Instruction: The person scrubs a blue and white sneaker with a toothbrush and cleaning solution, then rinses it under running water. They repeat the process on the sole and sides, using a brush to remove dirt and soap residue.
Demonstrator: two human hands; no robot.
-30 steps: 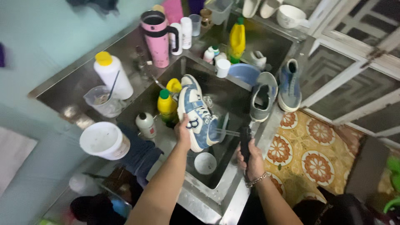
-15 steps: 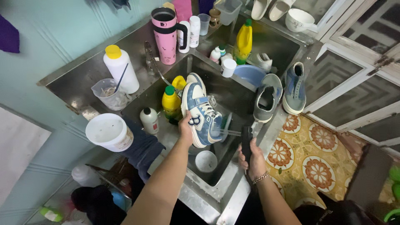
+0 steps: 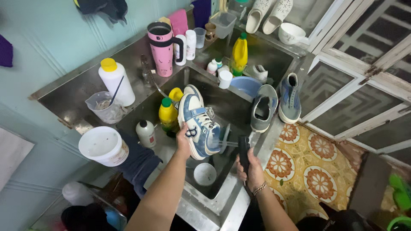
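Steel sink (image 3: 222,201) set in a cluttered bench along a pale blue wall. Left hand (image 3: 184,143) has its grip closed round the heel of a blue-and-white sneaker (image 3: 198,122), tilted over the basin so water drains in. Right hand (image 3: 252,169) is wrapped shut round a black sprayer handle (image 3: 243,152), aimed at the shoe. Grey pair (image 3: 276,102) stands on the sink's right edge, apart.

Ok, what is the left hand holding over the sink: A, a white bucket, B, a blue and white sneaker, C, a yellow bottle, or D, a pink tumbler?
B: the left hand grips the blue and white sneaker above the sink.
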